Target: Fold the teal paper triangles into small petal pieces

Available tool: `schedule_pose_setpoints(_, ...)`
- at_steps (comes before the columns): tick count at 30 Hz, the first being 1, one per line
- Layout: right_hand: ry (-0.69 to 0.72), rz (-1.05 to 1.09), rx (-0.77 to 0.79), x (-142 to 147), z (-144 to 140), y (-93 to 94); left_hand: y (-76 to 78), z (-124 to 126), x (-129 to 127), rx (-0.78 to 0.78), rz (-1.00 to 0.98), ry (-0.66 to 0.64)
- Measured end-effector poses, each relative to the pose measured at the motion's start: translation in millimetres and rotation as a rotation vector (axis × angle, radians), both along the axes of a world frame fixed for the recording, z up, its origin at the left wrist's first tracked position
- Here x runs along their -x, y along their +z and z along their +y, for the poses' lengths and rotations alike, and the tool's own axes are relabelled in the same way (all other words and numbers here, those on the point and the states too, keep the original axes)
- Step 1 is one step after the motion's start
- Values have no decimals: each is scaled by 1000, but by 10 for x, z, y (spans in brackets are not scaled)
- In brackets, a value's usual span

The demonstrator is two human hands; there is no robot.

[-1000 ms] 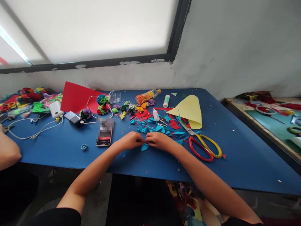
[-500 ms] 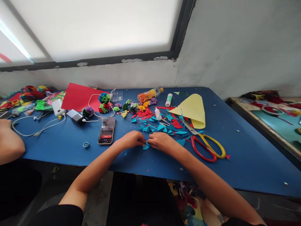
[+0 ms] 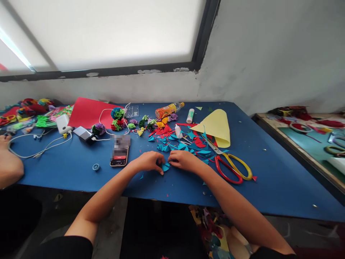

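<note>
A small blue paper piece (image 3: 165,167) lies low over the table, between my two hands. My left hand (image 3: 150,160) is at its left side, thumb and fingers spread apart around the paper's edge. The fingertips of my right hand (image 3: 183,159) are closed on its right edge; they partly cover it. Just beyond my hands are folded blue paper pieces (image 3: 163,148) and red paper pieces (image 3: 199,142). Right of my right hand rest large scissors (image 3: 229,163) with one red and one yellow handle, blades pointing away from me.
Behind the scraps are a small white glue bottle (image 3: 178,131), a glue stick (image 3: 190,116), an orange drink bottle (image 3: 169,110) and a curled yellow sheet (image 3: 221,126). A phone (image 3: 120,154), cables, paper flowers (image 3: 118,124) and a red sheet (image 3: 88,111) lie leftward. Another person's arm (image 3: 12,163) rests at far left.
My left thumb has moved away from its fingers, opening that hand beside the blue paper. My right hand stays at the paper. The whole view has shifted slightly.
</note>
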State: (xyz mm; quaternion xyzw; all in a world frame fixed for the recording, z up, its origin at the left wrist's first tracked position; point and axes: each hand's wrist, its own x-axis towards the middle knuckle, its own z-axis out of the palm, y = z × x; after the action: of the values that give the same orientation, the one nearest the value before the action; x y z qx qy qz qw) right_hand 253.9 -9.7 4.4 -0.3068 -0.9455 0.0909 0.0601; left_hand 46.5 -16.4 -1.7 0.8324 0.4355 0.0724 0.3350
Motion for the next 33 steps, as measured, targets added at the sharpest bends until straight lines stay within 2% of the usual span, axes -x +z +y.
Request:
schedule_pose_setpoints(4,42,38,-10,46,-16,-23,-36,26,-21,26,-110,31)
schedule_pose_setpoints(11,-7,159,-93,53,-23,10,16,10,-50,10,-203,130)
schedule_pose_setpoints(15,-67,262,-106,58,-30,24,47,0,-59,-110,-228,176)
schedule_pose_setpoints(18,-120,377,-55,72,-41,10,50,-3,-69,-226,-235,199)
schedule_pose_setpoints(26,-143,509,79,82,-20,-7,40,-8,-68,-347,-244,175)
schedule_pose_setpoints(33,-112,554,102,58,-16,38,-58,22,-53,-455,-270,103)
